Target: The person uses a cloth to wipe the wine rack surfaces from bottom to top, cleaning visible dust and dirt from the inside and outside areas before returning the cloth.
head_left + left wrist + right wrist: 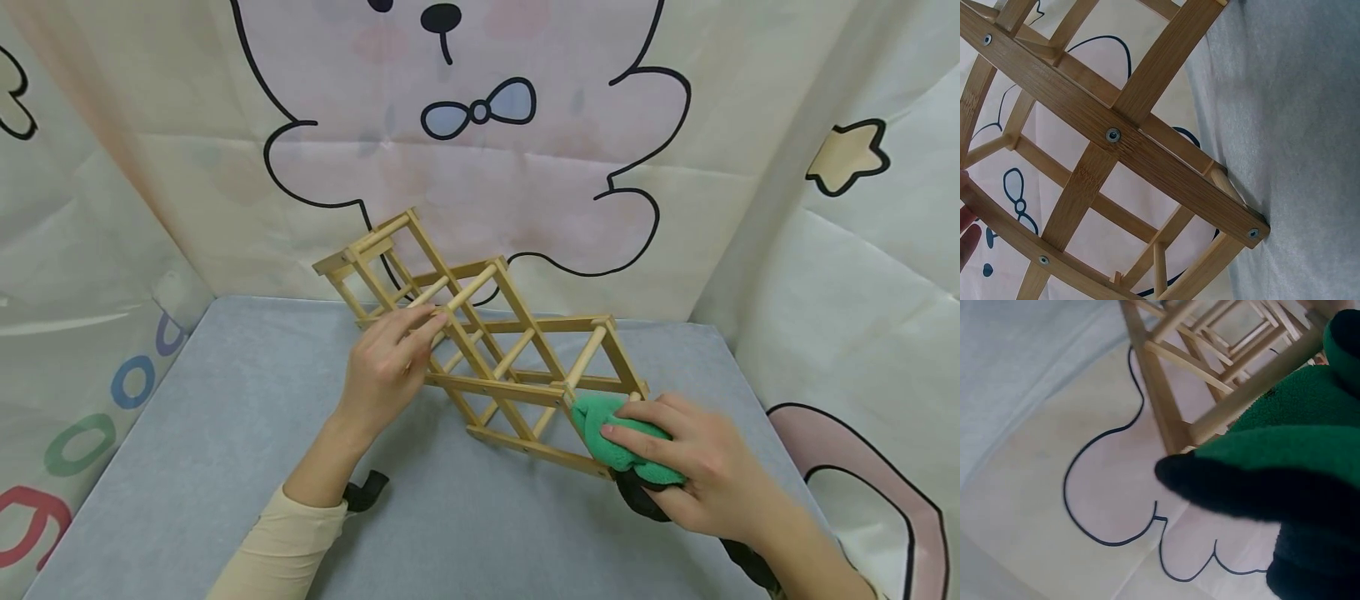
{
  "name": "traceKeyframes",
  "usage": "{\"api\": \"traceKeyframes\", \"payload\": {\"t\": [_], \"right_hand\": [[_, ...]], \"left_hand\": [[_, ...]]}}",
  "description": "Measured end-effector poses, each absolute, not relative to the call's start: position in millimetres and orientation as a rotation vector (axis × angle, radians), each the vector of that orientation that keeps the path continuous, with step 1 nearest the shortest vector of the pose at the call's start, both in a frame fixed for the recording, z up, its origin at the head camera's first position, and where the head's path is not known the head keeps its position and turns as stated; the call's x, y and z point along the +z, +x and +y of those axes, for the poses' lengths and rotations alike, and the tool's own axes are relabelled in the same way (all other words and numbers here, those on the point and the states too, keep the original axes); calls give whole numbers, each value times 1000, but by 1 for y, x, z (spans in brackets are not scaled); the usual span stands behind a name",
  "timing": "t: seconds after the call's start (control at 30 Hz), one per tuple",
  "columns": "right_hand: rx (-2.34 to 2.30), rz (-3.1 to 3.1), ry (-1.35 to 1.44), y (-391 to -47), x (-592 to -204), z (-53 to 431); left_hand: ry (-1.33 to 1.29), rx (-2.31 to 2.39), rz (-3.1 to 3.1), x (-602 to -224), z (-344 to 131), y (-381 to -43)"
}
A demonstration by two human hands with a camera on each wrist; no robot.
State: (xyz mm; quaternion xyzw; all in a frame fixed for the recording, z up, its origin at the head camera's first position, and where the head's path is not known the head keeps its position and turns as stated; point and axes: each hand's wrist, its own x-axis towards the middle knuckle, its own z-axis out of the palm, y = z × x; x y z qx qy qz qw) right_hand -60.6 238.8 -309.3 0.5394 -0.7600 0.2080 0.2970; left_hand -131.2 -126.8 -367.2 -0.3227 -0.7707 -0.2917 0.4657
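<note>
A slatted wooden rack (510,387) with round crossbars is held tilted over the table, its left end raised higher than its right. My left hand (386,362) grips a bar near the rack's middle; in the left wrist view only a few fingertips (967,234) show at the left edge. My right hand (705,462) holds a bunched green cloth (622,433) with black parts against the rack's right end. The cloth (1297,403) fills much of the right wrist view and hides the right fingers there.
A table with a pale blue-grey cover (247,400) lies beneath the rack. Printed fabric walls (570,200) stand close behind it and at both sides. A black curved piece (366,492) shows by the left wrist.
</note>
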Motion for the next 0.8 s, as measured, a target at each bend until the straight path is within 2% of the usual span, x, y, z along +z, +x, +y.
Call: {"api": "traceKeyframes", "payload": {"t": [0.37, 0.8], "right_hand": [[596, -2133, 1376, -44, -339, 269], [456, -2190, 1068, -72, -361, 309]], "left_hand": [[-781, -725, -1886, -367, -127, -130], [-773, -753, -1857, -368, -123, -132]]}}
